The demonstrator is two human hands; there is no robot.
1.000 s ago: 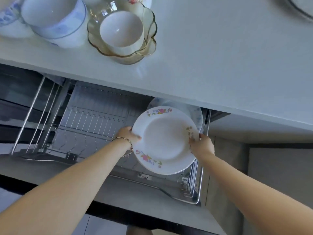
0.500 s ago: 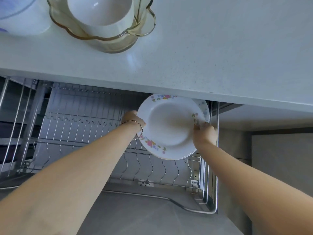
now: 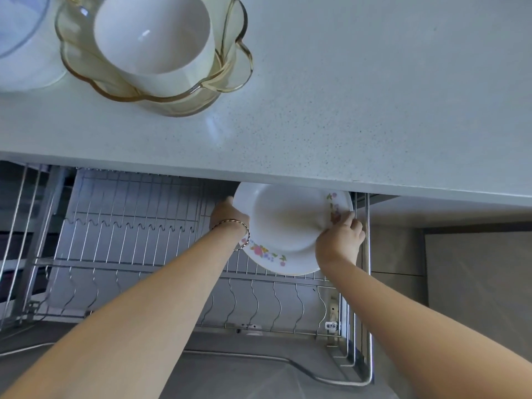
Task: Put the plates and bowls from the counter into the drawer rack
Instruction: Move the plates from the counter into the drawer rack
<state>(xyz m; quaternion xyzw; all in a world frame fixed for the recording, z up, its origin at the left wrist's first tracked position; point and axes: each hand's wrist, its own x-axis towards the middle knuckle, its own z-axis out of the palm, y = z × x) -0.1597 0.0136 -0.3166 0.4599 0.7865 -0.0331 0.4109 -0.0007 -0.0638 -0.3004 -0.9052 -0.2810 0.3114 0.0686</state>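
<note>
Left grip (image 3: 227, 214) and right grip (image 3: 339, 239) clasp floral plate (image 3: 288, 223) under speckled counter (image 3: 374, 96).

1. Head camera, wide-angle, looks steeply down from just above the counter (image 3: 374, 96), close over its front edge.
2. It faces forward into the open drawer rack (image 3: 129, 240) below, which fills the lower frame.

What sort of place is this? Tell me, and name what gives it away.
Most likely a home kitchen. A speckled counter carries a white bowl nested in a glass bowl. Under it a pull-out wire rack has a flowered plate held at its right end.
</note>
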